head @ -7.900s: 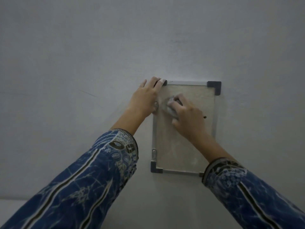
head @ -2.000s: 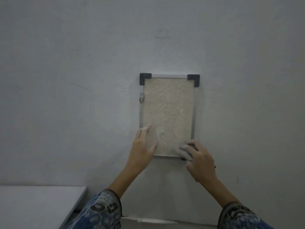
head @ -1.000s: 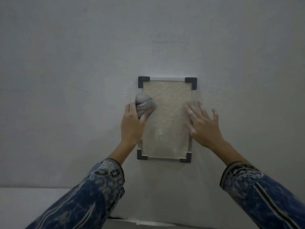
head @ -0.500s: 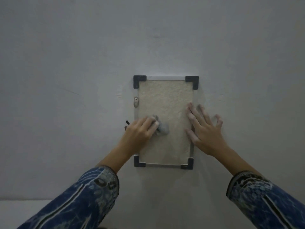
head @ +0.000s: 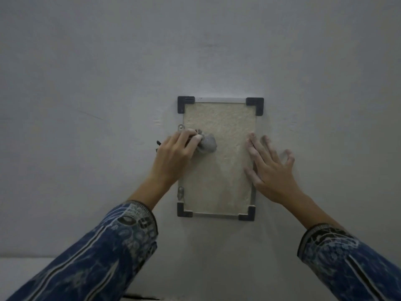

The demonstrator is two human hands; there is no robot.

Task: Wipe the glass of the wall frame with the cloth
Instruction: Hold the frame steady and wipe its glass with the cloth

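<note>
A small upright wall frame [head: 219, 101] with black corner pieces and a thin silver rim hangs on the grey wall; its glass [head: 223, 170] covers a beige textured sheet. My left hand [head: 173, 157] is shut on a bunched grey cloth [head: 207, 144], which presses on the glass in the left upper half. My right hand [head: 271, 170] lies flat with fingers spread over the frame's right edge, partly on the glass and partly on the wall. It holds nothing.
Bare grey wall [head: 108, 83] surrounds the frame on all sides. Two small metal clips [head: 180, 192] sit on the frame's left edge. A pale ledge or tabletop [head: 13, 270] shows at the bottom left corner.
The cloth went from my right hand to my left. In the last half second my left hand carried it up the glass; my right hand stayed on the right edge.
</note>
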